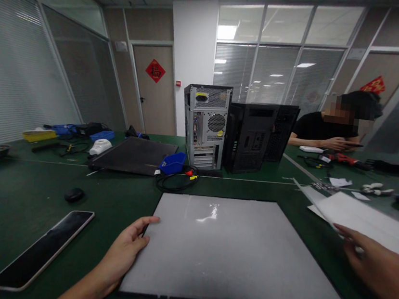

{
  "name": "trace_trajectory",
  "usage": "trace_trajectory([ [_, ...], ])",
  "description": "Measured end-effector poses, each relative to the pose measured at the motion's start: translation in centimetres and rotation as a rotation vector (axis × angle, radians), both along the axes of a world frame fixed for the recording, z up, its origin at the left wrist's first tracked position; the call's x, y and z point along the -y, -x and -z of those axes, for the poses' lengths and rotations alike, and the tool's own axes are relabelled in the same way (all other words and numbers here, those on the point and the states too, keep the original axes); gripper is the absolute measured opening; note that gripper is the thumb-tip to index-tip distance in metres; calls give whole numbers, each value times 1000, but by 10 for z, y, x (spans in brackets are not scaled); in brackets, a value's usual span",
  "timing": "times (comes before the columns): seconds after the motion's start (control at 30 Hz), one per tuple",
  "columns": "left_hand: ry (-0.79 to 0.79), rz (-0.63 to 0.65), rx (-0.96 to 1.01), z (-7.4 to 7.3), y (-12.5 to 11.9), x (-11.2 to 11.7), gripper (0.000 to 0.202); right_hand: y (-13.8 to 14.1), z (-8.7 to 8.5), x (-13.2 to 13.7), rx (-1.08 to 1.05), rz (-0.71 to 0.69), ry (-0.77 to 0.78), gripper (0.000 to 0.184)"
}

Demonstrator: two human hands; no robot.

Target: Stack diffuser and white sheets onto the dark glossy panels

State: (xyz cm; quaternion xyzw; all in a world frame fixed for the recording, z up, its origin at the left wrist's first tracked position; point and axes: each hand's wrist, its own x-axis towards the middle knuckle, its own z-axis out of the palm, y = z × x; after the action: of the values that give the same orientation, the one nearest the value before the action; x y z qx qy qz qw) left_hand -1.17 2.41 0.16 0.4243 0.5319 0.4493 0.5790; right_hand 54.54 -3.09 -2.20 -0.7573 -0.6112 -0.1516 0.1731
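A flat white panel (233, 255) with a thin black frame lies on the green table before me, light glaring off its glossy surface. My left hand (127, 245) is closed on its left edge, thumb and forefinger over the rim. To the right, my right hand (371, 260) pinches the near edge of a thin white sheet (315, 200), whose far corner is raised off the table. More white sheets (369, 219) lie under and beside it. The right hand is slightly blurred and some of its fingers are hidden.
A phone (43, 249) and a round black object (74, 195) lie at left. Behind the panel are a blue device (172, 163) with cables, a dark flat panel (136, 155) and computer cases (205, 126). Across the table sits a person (318, 128) near a red tool (347, 161).
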Motion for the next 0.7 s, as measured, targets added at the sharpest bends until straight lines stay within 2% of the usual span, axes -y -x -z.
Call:
trace_trajectory([
  [0.07, -7, 7, 2, 2, 1, 0, 48, 36, -6, 4, 134, -160, -32, 46],
  [0.17, -18, 19, 9, 2, 2, 0, 47, 81, -9, 10, 289, -536, -72, 37],
  [0.23, -18, 16, 10, 1, 2, 0, 46, 103, -10, 14, 350, -739, -47, 40],
  [0.3, -17, 5, 7, -1, 1, 0, 46, 119, -11, 17, 363, -875, 10, 48],
  [0.37, -9, -5, 0, -2, 0, 1, 47, 125, -11, 18, 324, -945, 67, 53],
  [0.43, 6, -5, -2, -3, -1, 1, 47, 121, -11, 17, 253, -929, 90, 53],
  [0.47, 12, -2, 1, -3, -1, 2, 48, 115, -11, 15, 220, -878, 86, 51],
  [0.53, 14, 1, 8, -3, -2, 2, 48, 97, -8, 10, 180, -679, 65, 46],
  [0.63, 8, -6, 4, -1, -1, 1, 47, 61, 2, 3, 144, -266, 111, 48],
  [0.7, 10, -7, -12, 0, -1, 1, 47, 40, 10, -2, 109, -118, 181, 52],
])
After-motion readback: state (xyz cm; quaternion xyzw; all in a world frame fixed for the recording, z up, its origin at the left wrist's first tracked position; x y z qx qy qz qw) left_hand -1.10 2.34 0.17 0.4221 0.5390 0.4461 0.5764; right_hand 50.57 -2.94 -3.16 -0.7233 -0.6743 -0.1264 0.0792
